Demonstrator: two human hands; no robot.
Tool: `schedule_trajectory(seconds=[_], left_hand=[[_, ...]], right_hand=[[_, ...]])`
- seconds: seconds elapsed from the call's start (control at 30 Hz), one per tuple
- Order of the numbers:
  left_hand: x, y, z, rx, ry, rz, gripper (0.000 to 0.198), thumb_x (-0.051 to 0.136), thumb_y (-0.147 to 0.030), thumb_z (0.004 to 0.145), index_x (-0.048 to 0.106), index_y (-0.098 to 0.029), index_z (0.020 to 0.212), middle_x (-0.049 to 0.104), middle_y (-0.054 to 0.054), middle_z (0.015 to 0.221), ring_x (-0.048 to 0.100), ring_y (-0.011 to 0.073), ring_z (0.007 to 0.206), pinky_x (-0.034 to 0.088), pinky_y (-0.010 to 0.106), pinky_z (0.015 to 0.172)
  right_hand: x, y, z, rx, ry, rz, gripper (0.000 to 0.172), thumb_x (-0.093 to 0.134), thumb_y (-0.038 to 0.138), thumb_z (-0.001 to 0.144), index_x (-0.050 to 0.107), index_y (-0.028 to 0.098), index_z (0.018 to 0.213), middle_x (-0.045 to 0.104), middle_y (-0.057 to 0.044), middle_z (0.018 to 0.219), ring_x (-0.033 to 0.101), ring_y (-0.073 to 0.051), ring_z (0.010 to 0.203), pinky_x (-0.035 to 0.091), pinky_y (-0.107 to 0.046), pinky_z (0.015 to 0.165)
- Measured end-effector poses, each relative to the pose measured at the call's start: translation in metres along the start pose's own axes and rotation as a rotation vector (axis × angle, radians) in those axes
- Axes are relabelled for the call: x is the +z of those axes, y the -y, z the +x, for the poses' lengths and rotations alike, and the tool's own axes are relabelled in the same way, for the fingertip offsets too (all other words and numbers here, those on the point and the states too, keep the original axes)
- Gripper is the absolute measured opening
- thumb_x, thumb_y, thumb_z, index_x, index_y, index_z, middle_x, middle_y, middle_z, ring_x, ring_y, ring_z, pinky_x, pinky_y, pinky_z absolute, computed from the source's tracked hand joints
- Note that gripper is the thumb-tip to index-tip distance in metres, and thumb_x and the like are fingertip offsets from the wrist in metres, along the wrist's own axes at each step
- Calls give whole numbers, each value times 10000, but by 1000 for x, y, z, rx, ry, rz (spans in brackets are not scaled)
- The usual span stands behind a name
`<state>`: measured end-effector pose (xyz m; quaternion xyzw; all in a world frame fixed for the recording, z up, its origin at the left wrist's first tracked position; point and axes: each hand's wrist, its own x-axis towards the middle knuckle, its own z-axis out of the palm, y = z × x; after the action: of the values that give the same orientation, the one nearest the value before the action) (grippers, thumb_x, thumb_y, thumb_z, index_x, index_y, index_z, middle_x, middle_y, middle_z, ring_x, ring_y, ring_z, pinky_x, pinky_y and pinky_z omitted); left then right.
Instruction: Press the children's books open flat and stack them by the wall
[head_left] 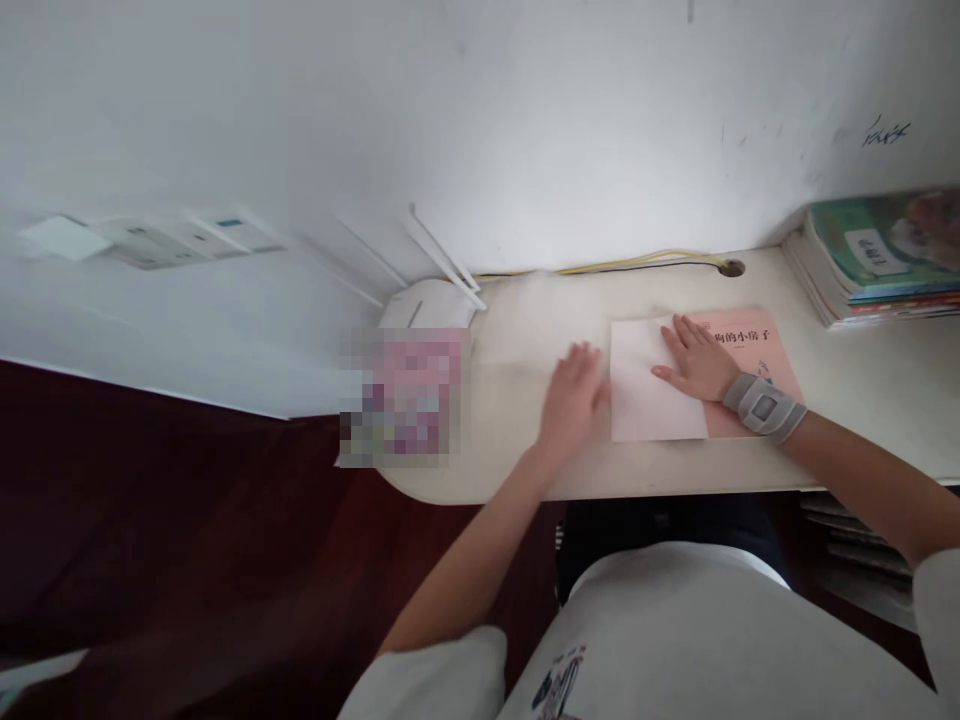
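Note:
My right hand point(697, 358) lies flat with fingers spread across a pink book point(780, 345) with dark printed characters on its cover. Under its fingers is a plain white sheet point(649, 395) at the book's left side; whether it is loose or a flap of the book I cannot tell. A grey band point(765, 405) wraps the right wrist. Just left of the sheet, my left hand point(571, 400) is over the white desk, blurred, its fingers stretched out and nothing in them.
The white desk point(495, 430) has a rounded left end. A white router point(427, 305) with antennas stands there beside a pixelated pink item point(416, 395). Yellow and black cables point(630, 264) run along the wall to a hole. At right is a stack of books point(874, 260).

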<state>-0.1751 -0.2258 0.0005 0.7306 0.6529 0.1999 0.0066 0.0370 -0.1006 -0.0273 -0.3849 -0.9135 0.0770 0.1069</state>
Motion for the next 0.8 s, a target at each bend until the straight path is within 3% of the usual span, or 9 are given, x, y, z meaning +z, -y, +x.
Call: schedule_trajectory(seconds=[0.1, 0.17, 0.23, 0.3, 0.43, 0.5, 0.6, 0.7, 0.8], left_hand=[[16, -64, -18, 283, 193, 55, 571, 280, -438, 936, 369, -89, 1378, 356, 184, 1451, 212, 253, 1397, 202, 463, 1127], [32, -97, -20, 292, 221, 120, 675, 297, -530, 909, 371, -47, 1375, 349, 220, 1441, 224, 284, 1390, 208, 477, 1120], [46, -115, -18, 267, 225, 149, 772, 298, -609, 876, 348, -33, 1388, 328, 234, 1447, 223, 303, 1388, 191, 501, 1117], [53, -118, -15, 260, 240, 144, 804, 282, -640, 863, 319, -47, 1406, 310, 225, 1459, 222, 299, 1390, 167, 521, 1116], [42, -88, -12, 212, 256, 113, 701, 265, -584, 897, 373, -86, 1378, 350, 196, 1451, 266, 281, 1376, 187, 539, 1099], [27, -60, -12, 47, 149, 100, 605, 324, -512, 909, 427, -93, 1333, 394, 200, 1425, 324, 295, 1341, 240, 531, 1073], [6, -16, -12, -340, -76, 24, 475, 504, -415, 847, 520, -118, 1218, 521, 216, 1288, 454, 336, 1215, 340, 503, 989], [-5, 12, -11, -542, -5, -330, 189, 628, -352, 740, 629, -175, 805, 659, 129, 956, 565, 304, 1036, 394, 451, 931], [-9, 14, -9, -614, 62, -960, 205, 650, -336, 707, 541, -192, 610, 674, 78, 885, 592, 258, 995, 416, 408, 919]], right_hand=[[1, -2, 3, -13, 18, -56, 886, 109, 683, 856, 334, 20, 1400, 262, -221, 1484, 184, -343, 1389, 179, -502, 1120], [1, -7, 6, -26, 39, -52, 871, 51, 653, 869, 334, 23, 1400, 280, -216, 1478, 210, -327, 1385, 206, -493, 1112], [1, -13, 9, -35, 40, -49, 857, 26, 627, 880, 331, 17, 1398, 288, -219, 1473, 241, -311, 1377, 230, -481, 1103], [2, -16, 10, -30, 5, -77, 837, 36, 605, 891, 338, 5, 1389, 291, -227, 1469, 253, -309, 1373, 226, -481, 1103], [3, -16, 10, 27, -47, -118, 802, 120, 600, 896, 365, 2, 1371, 325, -227, 1455, 264, -323, 1365, 219, -486, 1104], [3, -15, 10, 66, -83, -80, 801, 137, 605, 893, 368, 3, 1368, 348, -233, 1441, 285, -323, 1356, 251, -488, 1092], [0, -15, 6, 79, -153, -1, 820, 116, 613, 891, 397, -10, 1344, 386, -257, 1407, 330, -325, 1331, 300, -492, 1070], [-1, -13, -7, 48, -157, 39, 836, 127, 627, 885, 433, -23, 1312, 405, -267, 1387, 353, -325, 1316, 302, -478, 1077], [-3, -10, -26, 32, -141, 39, 823, 159, 624, 889, 409, -26, 1328, 394, -264, 1397, 331, -325, 1330, 281, -485, 1089]])
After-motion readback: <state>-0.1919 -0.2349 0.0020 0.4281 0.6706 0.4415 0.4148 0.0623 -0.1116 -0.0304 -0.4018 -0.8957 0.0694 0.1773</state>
